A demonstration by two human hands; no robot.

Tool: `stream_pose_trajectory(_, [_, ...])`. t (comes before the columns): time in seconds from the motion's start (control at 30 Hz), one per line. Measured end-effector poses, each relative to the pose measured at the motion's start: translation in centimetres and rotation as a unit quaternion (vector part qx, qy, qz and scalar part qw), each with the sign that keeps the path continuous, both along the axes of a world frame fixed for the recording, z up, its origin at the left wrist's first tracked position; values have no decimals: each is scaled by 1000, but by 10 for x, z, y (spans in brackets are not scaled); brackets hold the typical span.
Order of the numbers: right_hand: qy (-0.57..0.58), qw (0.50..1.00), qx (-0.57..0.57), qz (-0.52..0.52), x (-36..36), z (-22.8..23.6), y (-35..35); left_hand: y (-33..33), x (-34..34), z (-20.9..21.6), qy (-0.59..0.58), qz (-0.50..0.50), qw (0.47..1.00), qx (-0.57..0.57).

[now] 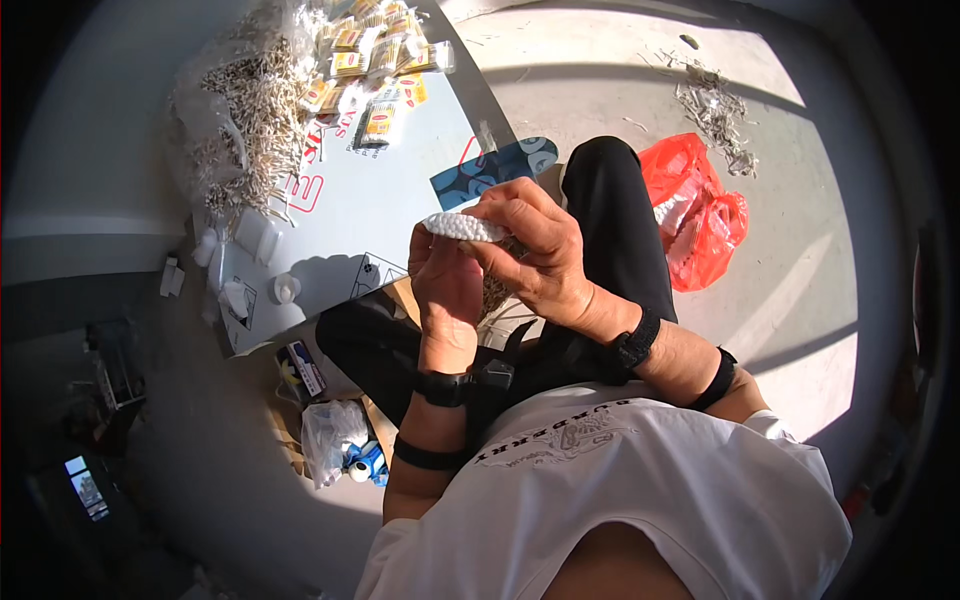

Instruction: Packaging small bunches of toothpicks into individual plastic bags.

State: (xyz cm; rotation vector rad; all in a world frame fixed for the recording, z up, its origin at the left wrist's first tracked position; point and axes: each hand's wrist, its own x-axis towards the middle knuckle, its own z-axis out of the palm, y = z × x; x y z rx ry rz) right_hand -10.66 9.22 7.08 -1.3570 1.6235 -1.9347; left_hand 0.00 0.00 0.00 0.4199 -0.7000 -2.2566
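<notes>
Between my two hands is a bundle of cotton swabs [463, 227], its white tips packed side by side and facing up. My left hand [447, 290] grips the bundle from the left and below, fingers closed round it. From the right, my right hand [540, 250] presses it with thumb and fingers. The lower part of the bundle is hidden by the hands. Beyond them, on the board-topped table [420, 150], lies a blue patterned sheet [495, 172]. A big heap of loose cotton swabs [255, 120] in clear plastic stands at the table's far left.
Several filled yellow-labelled packets [380, 60] lie at the table's far end. White containers [262, 240] and a small round white piece [286, 288] sit near its left edge. A red plastic bag [708, 235] and scattered swabs [715, 110] are on the floor. A carton [290, 440] holds a clear bag.
</notes>
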Motion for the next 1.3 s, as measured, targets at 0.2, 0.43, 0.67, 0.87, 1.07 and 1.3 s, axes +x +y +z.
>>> stream_pose_trajectory(0.2, [24,1000,-1,-5,-2,-1,0,2,1,2,4,5,1000,27])
stream_pose_trajectory(0.43, [33,999,0,-18,-4,-2,1,6,-2,11,-21,14,999,33])
stream_pose_trajectory(0.67, [32,999,-6,-24,-3,-3,0,4,-1,6,-11,18,999,37])
stream_pose_trajectory(0.87, [46,998,-8,-45,-5,-3,-1,5,-3,10,-13,23,999,26])
stream_pose_trajectory(1.07, [48,997,-14,-65,-6,-3,-1,6,-3,9,-13,29,999,21])
stream_pose_trajectory(1.3, [22,998,-7,-57,-6,-2,0,7,-3,12,-11,34,999,37])
